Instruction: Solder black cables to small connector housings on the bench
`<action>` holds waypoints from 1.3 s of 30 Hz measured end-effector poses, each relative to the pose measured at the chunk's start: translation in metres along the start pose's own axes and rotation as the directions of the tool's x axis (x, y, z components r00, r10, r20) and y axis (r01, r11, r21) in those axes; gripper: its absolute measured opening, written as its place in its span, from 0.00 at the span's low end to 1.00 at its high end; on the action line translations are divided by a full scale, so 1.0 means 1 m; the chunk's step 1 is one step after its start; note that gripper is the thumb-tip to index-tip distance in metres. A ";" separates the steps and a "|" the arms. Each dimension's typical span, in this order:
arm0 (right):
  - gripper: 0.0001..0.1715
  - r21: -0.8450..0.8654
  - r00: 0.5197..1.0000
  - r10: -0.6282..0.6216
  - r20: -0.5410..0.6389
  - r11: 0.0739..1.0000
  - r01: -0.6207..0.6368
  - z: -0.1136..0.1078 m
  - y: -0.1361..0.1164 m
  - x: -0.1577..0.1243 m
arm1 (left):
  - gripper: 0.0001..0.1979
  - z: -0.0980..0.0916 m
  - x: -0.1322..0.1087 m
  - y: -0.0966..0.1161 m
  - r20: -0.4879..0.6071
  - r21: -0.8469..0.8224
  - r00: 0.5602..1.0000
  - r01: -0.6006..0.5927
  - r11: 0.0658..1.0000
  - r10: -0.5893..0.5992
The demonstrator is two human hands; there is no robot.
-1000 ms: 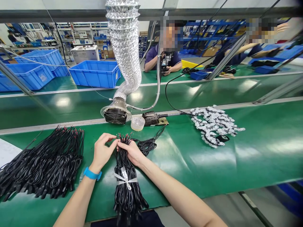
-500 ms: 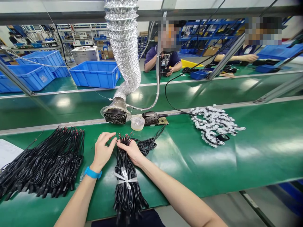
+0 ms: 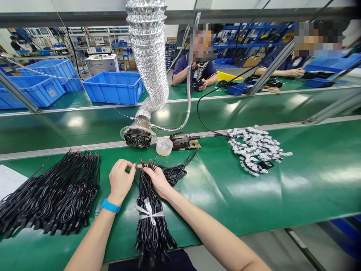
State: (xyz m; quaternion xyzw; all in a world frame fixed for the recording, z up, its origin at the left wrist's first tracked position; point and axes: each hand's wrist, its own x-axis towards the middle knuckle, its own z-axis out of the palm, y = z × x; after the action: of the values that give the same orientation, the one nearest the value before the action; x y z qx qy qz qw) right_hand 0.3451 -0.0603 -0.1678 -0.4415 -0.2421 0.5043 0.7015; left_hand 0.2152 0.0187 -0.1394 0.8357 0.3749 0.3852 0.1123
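A bundle of black cables point(image 3: 150, 229), tied round its middle with a white strip, lies before me with bare reddish wire ends at the top. My right hand point(image 3: 158, 180) is closed around the upper part of this bundle, the thumb across the cables. Just left of the wire ends, my left hand point(image 3: 122, 178) is closed in a pinch, a blue band on its wrist. What its fingertips hold, if anything, is too small to make out. A loose coil of black cable point(image 3: 176, 173) rests right of the bundle.
Many black cables point(image 3: 56, 195) lie spread at left by a white sheet point(image 3: 9, 180). Behind my hands stand a fan-ended duct point(image 3: 138, 137), a small round tub point(image 3: 164, 146) and a black tool point(image 3: 180, 140). White-tagged parts point(image 3: 254, 146) lie at right. Two people sit opposite.
My left hand has moved slightly left and its thumb and fingers have come together in a pinch. My right thumb has shifted a little on the bundle, which stays in place.
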 end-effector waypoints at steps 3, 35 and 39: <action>0.17 0.015 0.999 -0.010 0.044 1.000 0.010 0.001 -0.003 -0.001 | 0.06 0.000 0.001 0.003 -0.010 -0.064 0.999 -0.046 0.997 0.046; 0.18 0.012 0.998 -0.019 0.052 1.000 0.018 0.001 -0.002 -0.001 | 0.05 -0.003 0.001 0.008 -0.022 -0.075 0.979 -0.205 0.976 0.204; 0.18 0.009 0.998 0.007 0.062 1.000 -0.008 0.001 -0.002 -0.003 | 0.05 -0.004 0.001 0.007 -0.032 -0.053 0.981 -0.194 0.980 0.192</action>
State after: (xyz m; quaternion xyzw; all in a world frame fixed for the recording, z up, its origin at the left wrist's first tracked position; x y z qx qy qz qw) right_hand 0.3443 -0.0630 -0.1651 -0.4232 -0.2599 0.5215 0.6938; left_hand 0.2163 0.0136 -0.1325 0.8594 0.2827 0.4158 0.0928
